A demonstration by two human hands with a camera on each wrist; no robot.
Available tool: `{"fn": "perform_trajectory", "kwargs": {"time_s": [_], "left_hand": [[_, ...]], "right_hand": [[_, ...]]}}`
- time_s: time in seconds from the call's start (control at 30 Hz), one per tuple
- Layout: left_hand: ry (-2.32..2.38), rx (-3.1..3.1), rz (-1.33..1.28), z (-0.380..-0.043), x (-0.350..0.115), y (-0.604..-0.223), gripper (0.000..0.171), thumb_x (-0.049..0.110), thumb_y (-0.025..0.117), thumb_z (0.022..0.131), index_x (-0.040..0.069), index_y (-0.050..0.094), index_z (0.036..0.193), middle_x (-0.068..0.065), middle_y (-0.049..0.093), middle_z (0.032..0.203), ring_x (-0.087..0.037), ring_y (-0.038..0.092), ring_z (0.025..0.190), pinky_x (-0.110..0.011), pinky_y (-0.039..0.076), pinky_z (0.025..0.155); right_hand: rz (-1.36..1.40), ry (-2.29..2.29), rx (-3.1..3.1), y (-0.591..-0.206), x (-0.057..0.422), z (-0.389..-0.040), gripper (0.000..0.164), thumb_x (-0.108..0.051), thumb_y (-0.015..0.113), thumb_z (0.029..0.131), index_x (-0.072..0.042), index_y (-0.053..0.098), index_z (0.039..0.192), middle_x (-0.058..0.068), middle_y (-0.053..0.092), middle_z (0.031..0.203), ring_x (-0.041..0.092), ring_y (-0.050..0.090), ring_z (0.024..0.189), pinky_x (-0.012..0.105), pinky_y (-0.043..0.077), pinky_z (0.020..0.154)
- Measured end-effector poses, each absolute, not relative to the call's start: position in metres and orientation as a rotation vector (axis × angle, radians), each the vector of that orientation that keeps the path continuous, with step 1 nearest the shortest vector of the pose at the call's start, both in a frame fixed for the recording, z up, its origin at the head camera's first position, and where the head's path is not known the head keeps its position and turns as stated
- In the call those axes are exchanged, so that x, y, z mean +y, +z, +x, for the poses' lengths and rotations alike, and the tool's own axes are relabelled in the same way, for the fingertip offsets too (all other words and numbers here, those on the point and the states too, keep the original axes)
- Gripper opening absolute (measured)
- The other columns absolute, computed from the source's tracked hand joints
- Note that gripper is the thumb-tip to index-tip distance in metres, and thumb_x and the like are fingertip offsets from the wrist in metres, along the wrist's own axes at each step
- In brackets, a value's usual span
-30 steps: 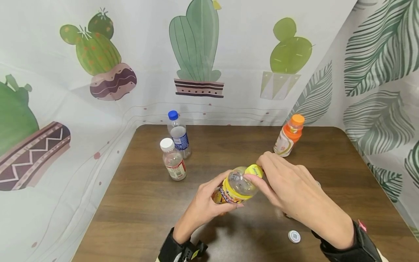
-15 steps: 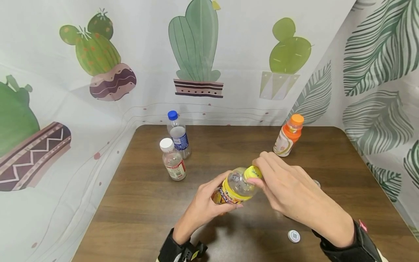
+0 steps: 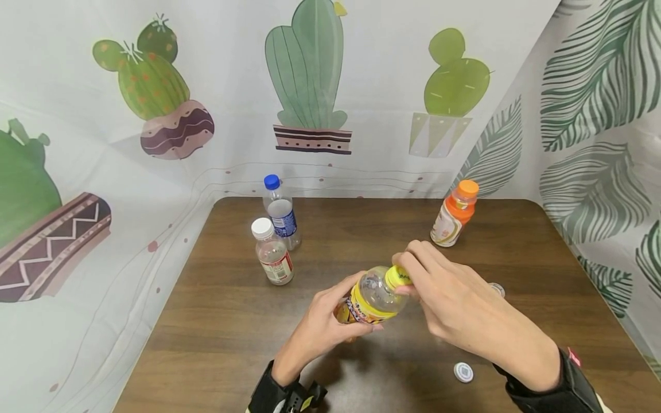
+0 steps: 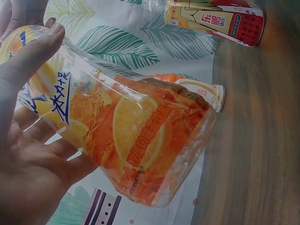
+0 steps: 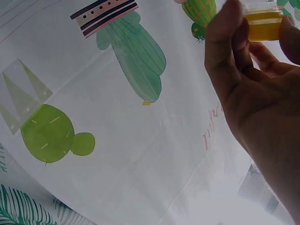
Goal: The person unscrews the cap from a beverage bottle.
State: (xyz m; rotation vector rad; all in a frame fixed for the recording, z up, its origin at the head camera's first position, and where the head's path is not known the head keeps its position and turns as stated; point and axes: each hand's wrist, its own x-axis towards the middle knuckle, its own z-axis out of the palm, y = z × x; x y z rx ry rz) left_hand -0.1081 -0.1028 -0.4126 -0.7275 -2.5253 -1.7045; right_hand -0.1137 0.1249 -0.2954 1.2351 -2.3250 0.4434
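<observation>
Black wrist cuffs (image 3: 537,381) are cut off by the lower edge. The left hand (image 3: 324,321) is wrapped round a clear plastic bottle with a yellow-and-orange fruit label (image 3: 369,301), which is held tilted above the table; its base is hidden in the head view but shown in the left wrist view. The ridged yellow cap (image 3: 396,277) on its neck is pinched between the thumb and fingers of the right hand (image 3: 449,295), its top partly covered. Behind that hand, only a small translucent edge (image 3: 497,289) is visible. A container with a red-and-yellow label (image 4: 220,21) is cropped in the left wrist view.

A dark brown wood-grain table (image 3: 227,327) is marked by a small round white disc (image 3: 463,373) near the right forearm. Farther off, a clear white-capped bottle (image 3: 273,258) is stood just beside a clear blue-capped bottle (image 3: 281,215); an orange bottle with a white label (image 3: 453,215) is set near the far right. The space is closed off by white cloth printed with cacti and leaves (image 3: 382,74).

Compared with a second ago, more of the cap's side is exposed, while the standing bottles are unmoved.
</observation>
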Motion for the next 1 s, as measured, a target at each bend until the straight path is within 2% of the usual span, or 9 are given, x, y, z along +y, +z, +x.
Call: {"fn": "perform_trajectory", "kwargs": {"time_s": [0.2,0.3,0.43,0.5,0.57,0.7,0.83,1.0], "left_hand": [[-1.667,-2.530,-0.732,-0.108,-0.103,-0.414,0.072,0.034,0.086,0.077,0.037,0.050,0.140,0.011,0.066,0.117,-0.009,0.063,0.097,-0.027,0.055,0.081],[-1.662,-2.540,-0.727,-0.108,-0.105,-0.414,0.072,0.035,0.085,0.078,0.037,0.049,0.141,0.012,0.066,0.119,-0.008,0.063,0.100,-0.028,0.054,0.085],[-1.693,-2.540,-0.709,-0.109,-0.107,-0.414,0.073,0.034,0.085,0.078,0.040,0.048,0.141,0.013,0.065,0.121,-0.008,0.063,0.101,-0.029,0.054,0.086],[-1.697,-2.535,-0.705,-0.109,-0.107,-0.414,0.073,0.033,0.085,0.078,0.040,0.048,0.141,0.014,0.065,0.122,-0.009,0.063,0.100,-0.029,0.054,0.084],[-1.683,-2.533,-0.705,-0.110,-0.108,-0.414,0.074,0.033,0.085,0.078,0.041,0.047,0.141,0.014,0.065,0.123,-0.008,0.063,0.099,-0.029,0.054,0.084],[-1.642,-2.532,-0.717,-0.110,-0.108,-0.414,0.074,0.032,0.085,0.079,0.039,0.047,0.143,0.011,0.065,0.124,-0.008,0.062,0.100,-0.029,0.054,0.085],[-1.597,-2.528,-0.732,-0.110,-0.108,-0.416,0.076,0.032,0.085,0.079,0.036,0.046,0.144,0.008,0.065,0.124,-0.008,0.063,0.100,-0.029,0.054,0.084],[-1.548,-2.512,-0.767,-0.111,-0.108,-0.417,0.076,0.030,0.085,0.079,0.032,0.047,0.145,0.005,0.066,0.124,-0.009,0.063,0.099,-0.029,0.055,0.084]], "right_hand": [[1.261,0.468,-2.332,-0.294,0.127,-0.115,0.041,-0.038,0.029,0.107,-0.007,0.056,0.109,-0.004,0.049,0.095,0.008,0.047,0.087,0.019,0.047,0.067],[1.248,0.456,-2.353,-0.293,0.128,-0.116,0.038,-0.038,0.039,0.106,-0.007,0.058,0.115,-0.005,0.053,0.097,0.008,0.048,0.088,0.022,0.047,0.074],[1.154,0.435,-2.410,-0.290,0.127,-0.113,0.047,-0.047,0.054,0.100,-0.007,0.058,0.125,-0.005,0.058,0.101,0.008,0.054,0.089,0.029,0.050,0.079],[1.066,0.431,-2.429,-0.288,0.126,-0.110,0.049,-0.052,0.060,0.094,-0.009,0.061,0.119,-0.006,0.059,0.098,0.008,0.055,0.085,0.030,0.051,0.075],[0.971,0.434,-2.437,-0.286,0.124,-0.108,0.045,-0.053,0.064,0.091,-0.011,0.063,0.105,-0.008,0.058,0.088,0.006,0.052,0.076,0.027,0.049,0.065],[0.803,0.395,-2.467,-0.285,0.120,-0.105,0.040,-0.055,0.068,0.086,-0.018,0.055,0.077,-0.012,0.043,0.064,0.001,0.037,0.056,0.020,0.034,0.046],[0.752,0.358,-2.476,-0.290,0.116,-0.107,0.048,-0.060,0.062,0.088,-0.020,0.046,0.067,-0.013,0.033,0.055,0.002,0.028,0.049,0.019,0.025,0.042],[0.764,0.393,-2.450,-0.295,0.113,-0.109,0.049,-0.060,0.055,0.094,-0.022,0.043,0.065,-0.013,0.033,0.056,0.002,0.028,0.050,0.020,0.023,0.042]]}}
